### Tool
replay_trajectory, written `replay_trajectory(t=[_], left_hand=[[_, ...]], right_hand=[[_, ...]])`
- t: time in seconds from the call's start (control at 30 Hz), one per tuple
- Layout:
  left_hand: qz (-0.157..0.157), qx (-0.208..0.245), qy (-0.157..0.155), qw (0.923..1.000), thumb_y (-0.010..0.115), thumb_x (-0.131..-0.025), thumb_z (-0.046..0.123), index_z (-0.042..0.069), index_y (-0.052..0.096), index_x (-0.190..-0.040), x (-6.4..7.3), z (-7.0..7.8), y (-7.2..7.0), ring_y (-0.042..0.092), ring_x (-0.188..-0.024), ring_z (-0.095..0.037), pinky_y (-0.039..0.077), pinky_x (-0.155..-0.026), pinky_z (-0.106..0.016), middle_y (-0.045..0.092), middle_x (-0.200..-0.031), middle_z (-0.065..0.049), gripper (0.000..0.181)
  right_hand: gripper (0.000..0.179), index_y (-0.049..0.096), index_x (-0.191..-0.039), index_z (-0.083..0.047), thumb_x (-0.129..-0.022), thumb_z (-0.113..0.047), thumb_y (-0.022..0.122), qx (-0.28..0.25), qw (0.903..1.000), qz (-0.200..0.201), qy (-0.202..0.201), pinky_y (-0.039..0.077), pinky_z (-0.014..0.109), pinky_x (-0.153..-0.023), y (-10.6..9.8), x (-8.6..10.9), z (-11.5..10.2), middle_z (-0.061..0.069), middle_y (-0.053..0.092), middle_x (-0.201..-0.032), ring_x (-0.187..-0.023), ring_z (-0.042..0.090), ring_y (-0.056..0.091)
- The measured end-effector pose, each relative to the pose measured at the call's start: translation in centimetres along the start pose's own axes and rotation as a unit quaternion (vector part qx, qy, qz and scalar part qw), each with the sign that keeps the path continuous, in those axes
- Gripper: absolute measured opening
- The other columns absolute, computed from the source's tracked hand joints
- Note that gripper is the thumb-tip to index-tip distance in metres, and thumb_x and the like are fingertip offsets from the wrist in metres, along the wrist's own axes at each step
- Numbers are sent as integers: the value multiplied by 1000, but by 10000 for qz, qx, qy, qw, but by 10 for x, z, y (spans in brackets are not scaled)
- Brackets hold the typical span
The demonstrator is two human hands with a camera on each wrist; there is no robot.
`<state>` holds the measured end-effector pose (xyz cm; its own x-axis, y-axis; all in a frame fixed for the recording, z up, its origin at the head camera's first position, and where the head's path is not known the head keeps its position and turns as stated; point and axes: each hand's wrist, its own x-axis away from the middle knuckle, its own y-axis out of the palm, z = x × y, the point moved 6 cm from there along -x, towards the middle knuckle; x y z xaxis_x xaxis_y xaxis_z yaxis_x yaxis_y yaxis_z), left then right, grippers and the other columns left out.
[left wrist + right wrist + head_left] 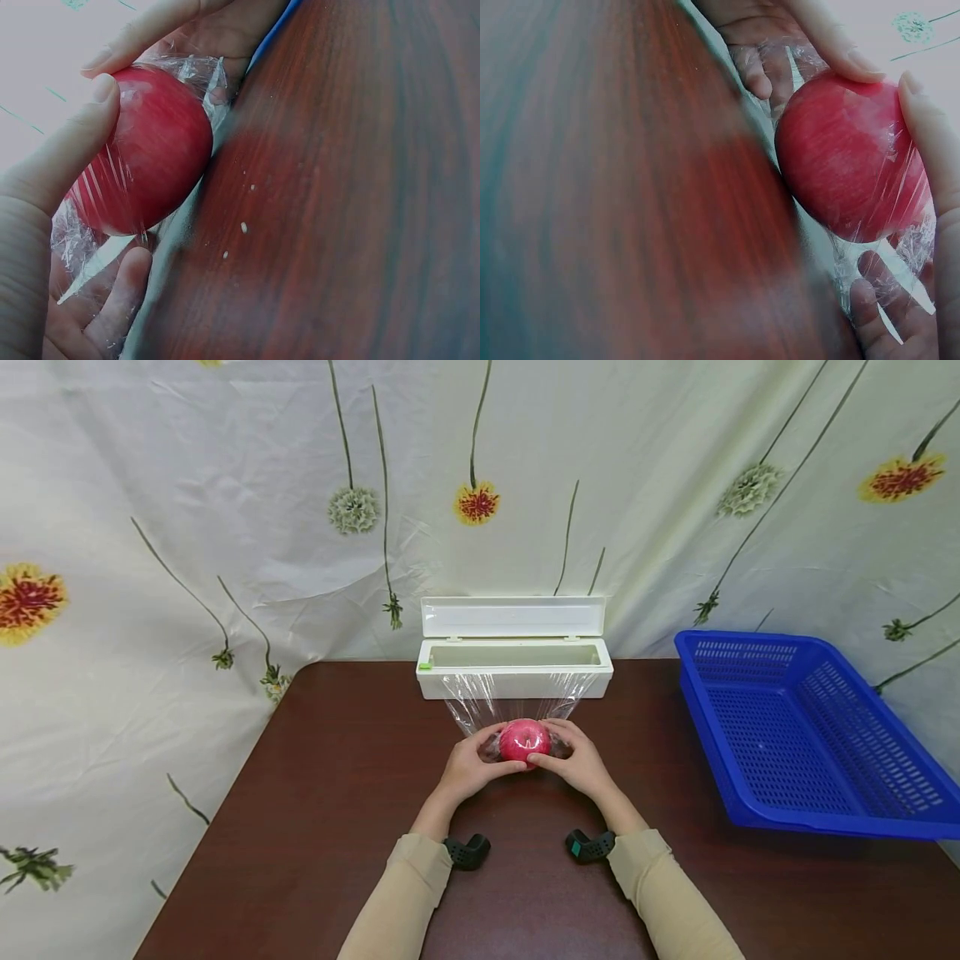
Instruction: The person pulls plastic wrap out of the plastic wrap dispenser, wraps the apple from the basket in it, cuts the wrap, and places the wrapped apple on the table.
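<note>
A red apple is held between both hands, with clear plastic wrap over it and bunched at its sides. From the left, the left hand grips it, thumb on top and fingers curled around the side through the film. The right hand holds the opposite side the same way, and the two thumb tips nearly meet on the apple. The film stretches back from the apple to the front of a white wrap dispenser box, whose lid stands raised. In the left wrist view, the wrap gathers in creases beside the apple.
A blue perforated basket stands at the right of the dark brown table. A flower-patterned cloth hangs behind the table. Several small pale specks lie on the wood in the left wrist view.
</note>
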<state>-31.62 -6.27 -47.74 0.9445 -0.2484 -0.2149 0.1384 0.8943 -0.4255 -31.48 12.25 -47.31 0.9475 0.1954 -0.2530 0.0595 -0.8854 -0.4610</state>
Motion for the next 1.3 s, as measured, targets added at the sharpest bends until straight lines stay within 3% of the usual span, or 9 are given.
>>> replay_trajectory(t=[0.2,0.47,0.77,1.0,1.3], left_hand=[[183,-579,38,9981,78,-68,53,24,59,-128,0,0,-2,48,-111,-22,47,-87,-45,59,-120,-1,70],[175,-768,94,9968,76,-70,54,22,59,-128,0,2,-3,50,-107,-20,47,-86,-43,61,-117,0,69],[50,-935,163,9955,72,-74,55,19,58,-130,-1,3,-2,52,-104,-18,47,-86,-42,62,-117,1,68],[-31,-999,13,9950,70,-74,58,20,59,-129,-1,1,-1,51,-101,-15,47,-85,-39,62,-115,4,67],[-96,-1004,-38,9949,68,-76,59,22,61,-126,-1,-1,0,51,-97,-13,47,-82,-38,63,-110,6,64]], right_hand=[[56,58,-129,-11,-79,-30,76,-74,9999,-129,43,47,44,-90,2,1,0,7,59,-120,-108,25,54],[54,57,-130,-12,-81,-31,73,29,9999,-102,62,46,45,-91,2,1,3,6,60,-120,-109,24,54],[70,44,-141,-14,-80,-27,76,-350,9992,103,180,35,50,-102,1,1,3,10,46,-139,-127,28,41],[66,44,-137,2,-80,-9,74,-723,9971,207,-75,34,52,-101,-9,11,-40,20,48,-136,-125,35,43],[58,46,-134,5,-82,-5,70,-1062,9941,-5,-226,41,48,-97,-7,10,-39,21,50,-134,-121,36,48]])
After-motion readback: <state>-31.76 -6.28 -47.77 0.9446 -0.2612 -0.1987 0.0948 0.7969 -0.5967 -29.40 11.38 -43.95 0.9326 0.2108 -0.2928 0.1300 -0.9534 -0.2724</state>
